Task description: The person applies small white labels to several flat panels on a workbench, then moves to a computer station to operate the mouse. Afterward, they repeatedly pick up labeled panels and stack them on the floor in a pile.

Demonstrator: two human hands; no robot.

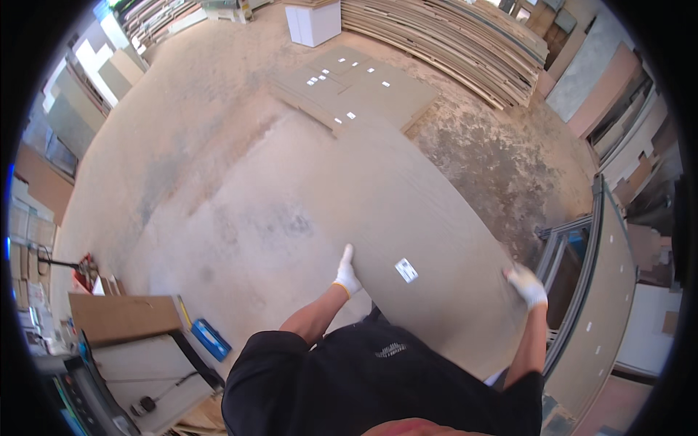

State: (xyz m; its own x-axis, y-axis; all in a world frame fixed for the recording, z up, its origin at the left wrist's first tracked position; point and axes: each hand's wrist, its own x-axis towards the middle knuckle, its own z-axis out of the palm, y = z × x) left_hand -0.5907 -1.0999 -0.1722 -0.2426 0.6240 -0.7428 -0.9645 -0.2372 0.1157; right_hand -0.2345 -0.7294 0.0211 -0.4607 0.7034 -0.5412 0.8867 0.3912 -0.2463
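A large grey-brown board (414, 211) with one white label (406, 270) spans the space in front of my body, held between both gloved hands. My left hand (347, 275) grips its left edge, thumb up and the other fingers hidden beneath or behind the panel. On the opposite edge, my right hand (525, 285) is closed around the board, its fingertips resting near the rim. The board's far end reaches toward a low stack of similar labelled panels (356, 87) on the floor and overlaps its near edge in this view.
A metal-framed machine or table (574, 276) with labelled boards stands close at my right. Long boards (443, 43) are piled at the back, beside a white box (313, 24). To my left lie a blue case (211, 339), a cardboard piece (125, 317) and a bench (149, 378).
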